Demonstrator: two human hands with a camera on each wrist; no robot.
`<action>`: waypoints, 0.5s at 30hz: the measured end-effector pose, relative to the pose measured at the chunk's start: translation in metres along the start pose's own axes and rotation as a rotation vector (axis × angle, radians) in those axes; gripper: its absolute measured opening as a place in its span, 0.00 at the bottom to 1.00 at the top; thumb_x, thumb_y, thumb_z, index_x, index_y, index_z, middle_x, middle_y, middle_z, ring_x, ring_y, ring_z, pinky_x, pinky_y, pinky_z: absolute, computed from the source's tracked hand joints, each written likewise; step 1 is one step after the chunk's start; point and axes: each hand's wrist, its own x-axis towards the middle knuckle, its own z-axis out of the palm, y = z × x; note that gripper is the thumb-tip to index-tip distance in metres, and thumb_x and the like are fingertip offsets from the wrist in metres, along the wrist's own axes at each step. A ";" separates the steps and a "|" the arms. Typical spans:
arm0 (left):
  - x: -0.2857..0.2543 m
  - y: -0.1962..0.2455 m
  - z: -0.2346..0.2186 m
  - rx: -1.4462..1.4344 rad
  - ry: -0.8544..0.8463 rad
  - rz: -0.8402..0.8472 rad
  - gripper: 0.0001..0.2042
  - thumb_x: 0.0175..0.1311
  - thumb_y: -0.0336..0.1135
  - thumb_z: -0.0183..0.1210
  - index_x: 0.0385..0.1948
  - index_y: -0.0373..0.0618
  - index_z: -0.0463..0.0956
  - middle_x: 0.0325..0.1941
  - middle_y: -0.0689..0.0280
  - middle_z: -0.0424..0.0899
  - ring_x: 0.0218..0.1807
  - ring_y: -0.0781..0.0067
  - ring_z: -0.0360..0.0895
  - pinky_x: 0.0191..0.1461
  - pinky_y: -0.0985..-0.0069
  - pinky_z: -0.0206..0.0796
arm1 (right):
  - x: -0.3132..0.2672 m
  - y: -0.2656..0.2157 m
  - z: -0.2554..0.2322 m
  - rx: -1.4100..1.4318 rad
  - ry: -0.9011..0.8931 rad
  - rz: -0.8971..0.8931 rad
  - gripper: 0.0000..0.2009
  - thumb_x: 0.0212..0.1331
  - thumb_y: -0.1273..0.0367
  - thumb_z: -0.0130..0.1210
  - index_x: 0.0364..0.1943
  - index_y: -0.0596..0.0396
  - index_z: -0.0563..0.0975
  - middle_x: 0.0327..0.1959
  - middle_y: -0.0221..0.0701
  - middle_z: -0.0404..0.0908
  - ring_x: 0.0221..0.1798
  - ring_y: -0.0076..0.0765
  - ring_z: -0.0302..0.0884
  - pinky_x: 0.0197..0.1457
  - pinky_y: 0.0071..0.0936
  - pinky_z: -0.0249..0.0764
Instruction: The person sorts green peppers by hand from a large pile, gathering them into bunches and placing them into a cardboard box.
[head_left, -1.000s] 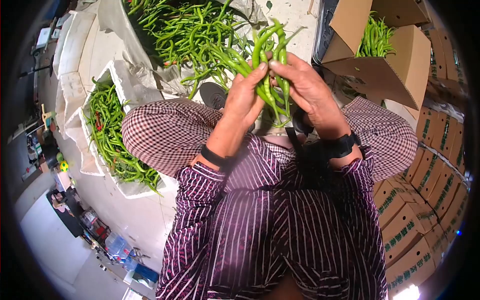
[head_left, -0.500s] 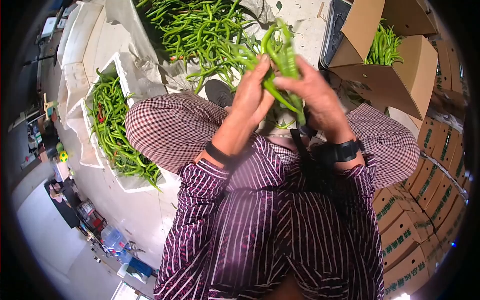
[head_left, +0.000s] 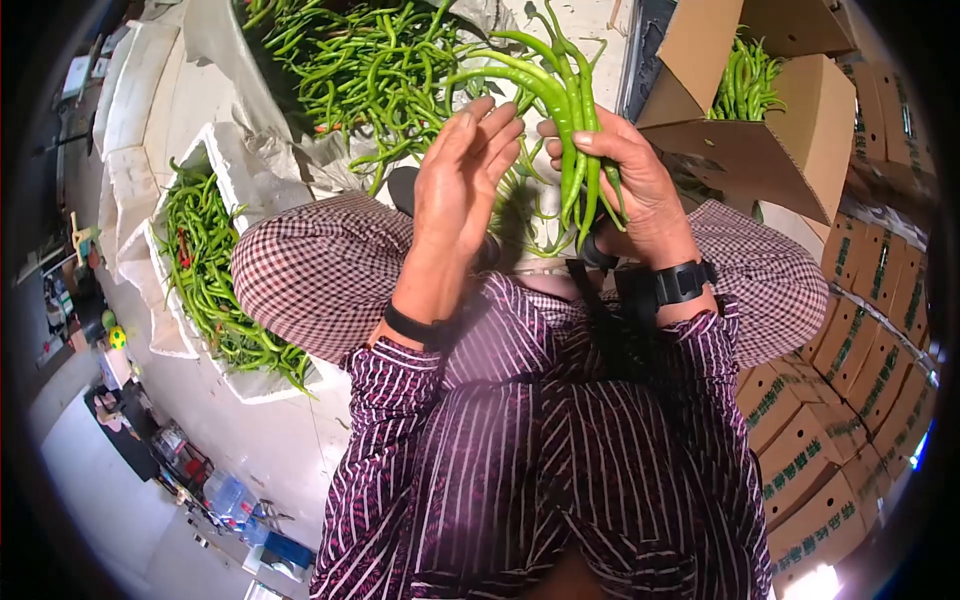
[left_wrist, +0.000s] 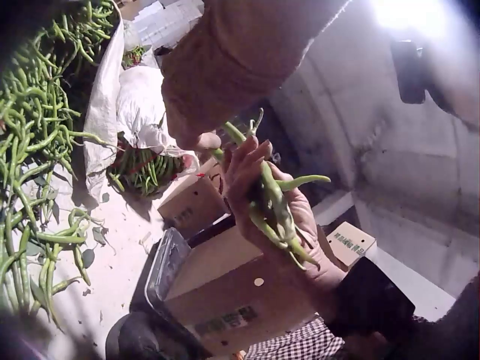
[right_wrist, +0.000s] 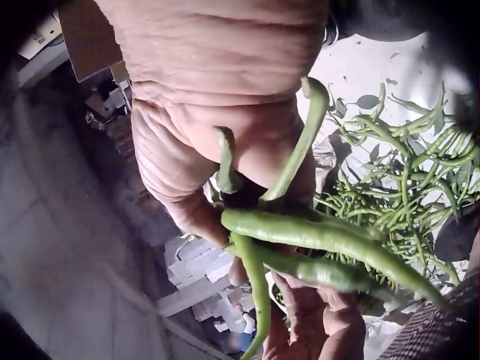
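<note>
In the head view the right hand grips a small bunch of long green peppers, thumb across them, stems up and tips hanging down. To its left the left hand is raised, palm showing and fingers extended, apart from the bunch and holding nothing. The right wrist view shows the right hand close up with several peppers across its fingers; the left hand is beyond them. In the left wrist view the right hand is wrapped about the peppers.
A large heap of peppers lies on sheeting beyond the hands. At the left stands a white foam box of peppers. An open carton with peppers is at the upper right, stacked cartons at the lower right.
The left hand has let go of the peppers and moved away to the left, its fingers now extended. The bunch has stayed with the right hand, its stems fanned toward the upper left.
</note>
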 end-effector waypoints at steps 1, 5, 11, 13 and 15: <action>-0.001 -0.001 0.001 0.024 0.006 -0.001 0.24 0.69 0.39 0.48 0.59 0.29 0.59 0.60 0.43 0.67 0.61 0.55 0.68 0.65 0.66 0.61 | -0.002 -0.001 0.003 0.028 0.001 -0.002 0.26 0.56 0.74 0.51 0.60 0.66 0.64 0.50 0.41 0.76 0.48 0.32 0.76 0.55 0.26 0.73; -0.003 -0.001 0.008 0.109 -0.032 -0.015 0.25 0.66 0.40 0.54 0.57 0.32 0.61 0.57 0.48 0.71 0.59 0.60 0.71 0.62 0.70 0.63 | 0.003 0.002 -0.001 0.080 -0.030 -0.020 0.26 0.54 0.73 0.51 0.60 0.66 0.64 0.50 0.43 0.76 0.50 0.35 0.76 0.57 0.28 0.72; -0.004 -0.005 0.015 0.193 -0.101 -0.001 0.23 0.66 0.37 0.54 0.57 0.32 0.63 0.51 0.54 0.75 0.52 0.67 0.74 0.57 0.72 0.66 | 0.011 0.010 -0.013 0.234 -0.148 -0.007 0.25 0.53 0.75 0.49 0.57 0.70 0.65 0.50 0.44 0.76 0.51 0.39 0.77 0.57 0.33 0.73; -0.005 -0.008 0.017 0.206 -0.113 0.014 0.21 0.66 0.35 0.54 0.56 0.32 0.64 0.47 0.58 0.76 0.47 0.70 0.75 0.53 0.69 0.69 | 0.012 0.015 -0.017 0.305 -0.210 -0.022 0.24 0.52 0.76 0.48 0.56 0.73 0.65 0.49 0.46 0.76 0.50 0.42 0.77 0.56 0.35 0.74; -0.005 -0.009 0.017 0.208 -0.132 0.009 0.22 0.65 0.36 0.56 0.56 0.31 0.64 0.47 0.57 0.76 0.48 0.70 0.75 0.54 0.72 0.67 | 0.014 0.018 -0.020 0.337 -0.239 -0.019 0.24 0.52 0.76 0.48 0.56 0.72 0.65 0.48 0.46 0.76 0.49 0.42 0.78 0.54 0.35 0.75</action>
